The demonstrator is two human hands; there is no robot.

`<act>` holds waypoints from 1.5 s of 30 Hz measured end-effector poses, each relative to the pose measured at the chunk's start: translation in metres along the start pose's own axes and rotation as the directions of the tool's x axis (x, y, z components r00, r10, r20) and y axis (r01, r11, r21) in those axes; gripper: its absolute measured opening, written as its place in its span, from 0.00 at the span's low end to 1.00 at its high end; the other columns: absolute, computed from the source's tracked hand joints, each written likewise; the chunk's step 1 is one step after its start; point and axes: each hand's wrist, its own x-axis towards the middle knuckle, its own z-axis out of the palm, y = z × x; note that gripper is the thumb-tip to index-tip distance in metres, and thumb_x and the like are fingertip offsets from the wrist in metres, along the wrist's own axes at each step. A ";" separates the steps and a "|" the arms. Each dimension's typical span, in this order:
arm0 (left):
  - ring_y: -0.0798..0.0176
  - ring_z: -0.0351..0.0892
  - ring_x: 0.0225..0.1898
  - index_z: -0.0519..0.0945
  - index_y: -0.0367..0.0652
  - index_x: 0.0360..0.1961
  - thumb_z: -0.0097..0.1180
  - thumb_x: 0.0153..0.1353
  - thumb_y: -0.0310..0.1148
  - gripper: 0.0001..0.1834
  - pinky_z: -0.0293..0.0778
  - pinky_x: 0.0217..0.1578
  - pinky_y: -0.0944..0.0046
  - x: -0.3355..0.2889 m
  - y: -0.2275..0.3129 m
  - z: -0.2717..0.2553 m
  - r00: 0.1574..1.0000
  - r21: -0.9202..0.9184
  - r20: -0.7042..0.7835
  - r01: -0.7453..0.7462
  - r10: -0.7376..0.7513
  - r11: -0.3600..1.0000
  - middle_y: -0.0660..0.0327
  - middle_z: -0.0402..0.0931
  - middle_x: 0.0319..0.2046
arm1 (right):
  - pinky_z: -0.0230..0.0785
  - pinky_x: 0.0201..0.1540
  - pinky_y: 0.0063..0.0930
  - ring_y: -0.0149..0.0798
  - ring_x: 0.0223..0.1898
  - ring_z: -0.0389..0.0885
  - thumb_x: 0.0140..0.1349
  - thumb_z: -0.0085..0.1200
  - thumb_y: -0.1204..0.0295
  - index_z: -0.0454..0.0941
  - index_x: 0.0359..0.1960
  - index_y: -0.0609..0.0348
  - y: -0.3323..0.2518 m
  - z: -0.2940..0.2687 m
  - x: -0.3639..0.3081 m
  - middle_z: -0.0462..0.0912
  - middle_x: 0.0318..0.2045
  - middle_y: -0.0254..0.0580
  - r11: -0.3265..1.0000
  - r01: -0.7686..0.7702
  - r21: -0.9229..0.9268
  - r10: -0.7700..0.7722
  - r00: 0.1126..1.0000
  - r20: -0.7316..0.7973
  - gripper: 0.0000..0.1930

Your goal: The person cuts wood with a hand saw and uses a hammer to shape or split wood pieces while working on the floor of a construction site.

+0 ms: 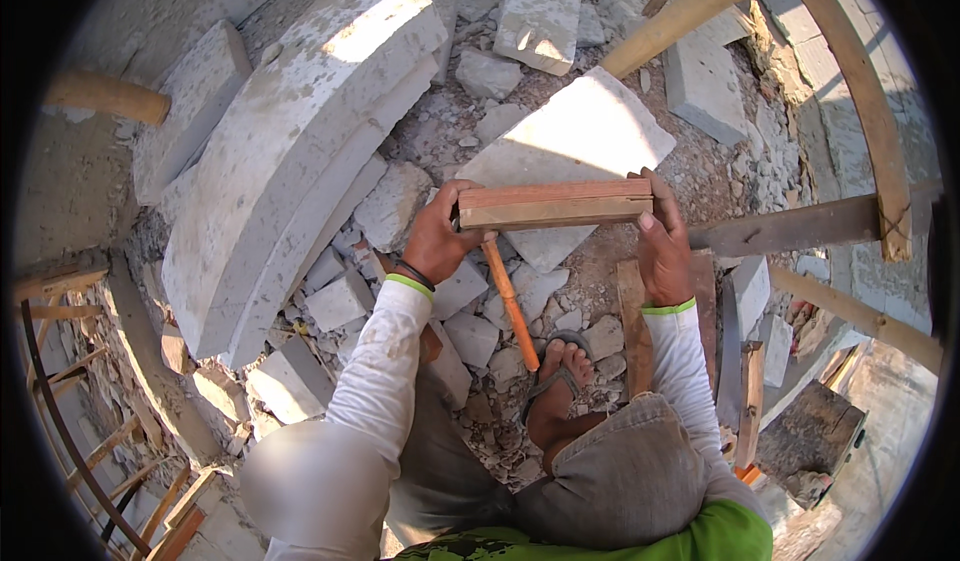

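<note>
A short rectangular piece of wood (pixel 555 204), reddish on top and paler along its side, is held level in front of me between both hands. My left hand (pixel 437 236) is closed around its left end. At the right end, my right hand (pixel 667 251) grips it with the thumb on the near side and the fingers behind. An orange tool handle (pixel 512 306) slants down from beside my left fingers; its upper end is hidden, so I cannot tell what tool it is. Below the wood lies a pale flat stone slab (pixel 580 131), partly in sunlight.
Large pale slabs (pixel 300 141) lean in a stack at the left. Broken blocks and rubble (pixel 340 301) cover the ground around my sandalled foot (pixel 558 381). Wooden poles (pixel 690 21) and a beam (pixel 790 226) cross the right side. A wooden ladder-like frame (pixel 100 451) stands lower left.
</note>
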 end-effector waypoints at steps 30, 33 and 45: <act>0.48 0.75 0.55 0.71 0.40 0.56 0.70 0.48 0.25 0.32 0.69 0.57 0.57 -0.007 0.007 0.010 0.979 0.186 -0.090 -0.166 0.185 0.968 0.51 0.74 0.51 | 0.50 0.71 0.37 0.46 0.70 0.60 0.58 0.63 0.62 0.57 0.71 0.65 0.019 -0.008 -0.006 0.65 0.67 0.54 0.977 -0.022 -0.213 0.028 0.999 0.027 0.42; 0.49 0.76 0.54 0.71 0.40 0.56 0.70 0.49 0.26 0.32 0.70 0.56 0.57 -0.005 0.007 0.011 0.983 0.177 -0.083 -0.145 0.161 0.973 0.52 0.75 0.51 | 0.50 0.71 0.36 0.45 0.70 0.60 0.60 0.62 0.60 0.57 0.70 0.65 0.018 -0.007 -0.003 0.65 0.67 0.54 0.976 -0.028 -0.217 0.035 0.999 0.027 0.41; 0.59 0.80 0.50 0.69 0.34 0.52 0.75 0.49 0.34 0.34 0.73 0.53 0.60 -0.028 0.023 0.043 0.990 0.052 -0.086 0.119 -0.114 0.992 0.51 0.79 0.45 | 0.54 0.69 0.38 0.45 0.66 0.64 0.63 0.59 0.54 0.60 0.69 0.63 -0.013 -0.021 0.039 0.67 0.65 0.53 0.855 -0.071 -0.513 0.081 0.997 -0.003 0.39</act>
